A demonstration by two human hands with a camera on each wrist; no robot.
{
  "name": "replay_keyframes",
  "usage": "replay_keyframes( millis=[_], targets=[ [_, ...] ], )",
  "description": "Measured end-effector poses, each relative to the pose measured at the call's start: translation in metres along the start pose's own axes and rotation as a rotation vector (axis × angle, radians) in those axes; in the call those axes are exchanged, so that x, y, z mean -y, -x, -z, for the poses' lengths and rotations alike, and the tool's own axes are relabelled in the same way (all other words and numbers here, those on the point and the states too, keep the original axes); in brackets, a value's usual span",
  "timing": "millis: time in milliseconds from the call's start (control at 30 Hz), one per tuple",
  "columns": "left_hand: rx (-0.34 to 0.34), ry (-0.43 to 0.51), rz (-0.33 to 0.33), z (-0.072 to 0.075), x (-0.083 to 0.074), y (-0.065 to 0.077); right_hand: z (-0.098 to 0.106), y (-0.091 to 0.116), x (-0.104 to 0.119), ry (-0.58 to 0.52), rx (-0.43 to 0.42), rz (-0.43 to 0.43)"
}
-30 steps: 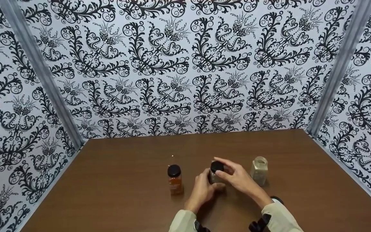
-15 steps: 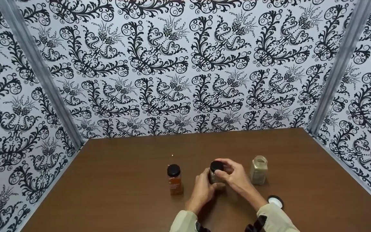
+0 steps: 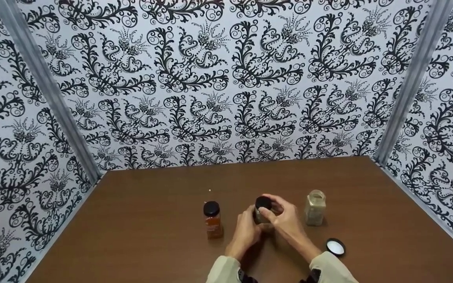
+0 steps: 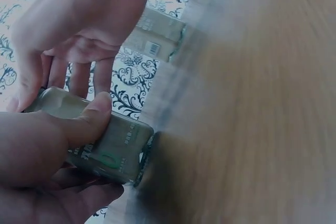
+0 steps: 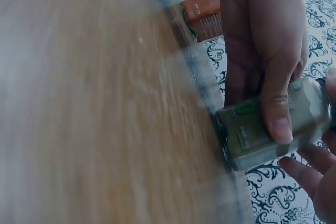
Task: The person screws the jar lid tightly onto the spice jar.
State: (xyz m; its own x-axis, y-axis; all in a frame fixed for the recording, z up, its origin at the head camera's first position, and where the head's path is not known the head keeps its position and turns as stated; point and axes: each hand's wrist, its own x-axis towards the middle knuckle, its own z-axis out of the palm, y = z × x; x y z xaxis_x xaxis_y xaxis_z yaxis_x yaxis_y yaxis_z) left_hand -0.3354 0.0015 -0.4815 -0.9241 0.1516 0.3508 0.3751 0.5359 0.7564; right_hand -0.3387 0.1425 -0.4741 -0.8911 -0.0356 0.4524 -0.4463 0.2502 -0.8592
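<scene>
A small spice jar (image 4: 123, 142) of greyish-green powder stands between my hands, its base right at the tabletop. My left hand (image 3: 245, 230) grips the body, with the thumb laid across the printed side in the left wrist view. On top is a black cap (image 3: 264, 203), which my right hand (image 3: 288, 220) pinches between thumb and fingers. Right of the hands, an uncapped glass jar (image 3: 315, 212) holds pale powder. A loose black cap (image 3: 336, 247) lies in front of it, white inside facing up.
To the left of my hands a capped jar of orange-red spice (image 3: 213, 227) stands upright on the brown table (image 3: 151, 220). Patterned walls (image 3: 218, 78) enclose the back and both sides. A tiny white speck lies behind the orange-red jar.
My right hand has turned slightly around the cap, and its forearm has shifted left, uncovering the loose cap. The left hand keeps its hold on the jar.
</scene>
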Motion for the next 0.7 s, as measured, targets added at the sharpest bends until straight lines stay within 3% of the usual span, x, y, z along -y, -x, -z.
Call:
replay_keyframes(
  millis=[200,367,533,700],
  targets=[
    [0.041,0.025,0.059,0.004,0.001,-0.002,0.004,-0.002,0.002,0.023,0.022,-0.005],
    [0.034,0.055,0.095,0.009,-0.004,-0.003,0.010,-0.003,0.006,0.000,0.007,0.004],
    [-0.011,0.077,0.052,0.016,-0.017,-0.005,0.024,-0.004,0.017,0.007,0.005,0.025],
    [-0.070,0.068,-0.022,0.022,-0.031,-0.005,0.047,-0.001,0.031,0.096,-0.006,0.030]
  ],
)
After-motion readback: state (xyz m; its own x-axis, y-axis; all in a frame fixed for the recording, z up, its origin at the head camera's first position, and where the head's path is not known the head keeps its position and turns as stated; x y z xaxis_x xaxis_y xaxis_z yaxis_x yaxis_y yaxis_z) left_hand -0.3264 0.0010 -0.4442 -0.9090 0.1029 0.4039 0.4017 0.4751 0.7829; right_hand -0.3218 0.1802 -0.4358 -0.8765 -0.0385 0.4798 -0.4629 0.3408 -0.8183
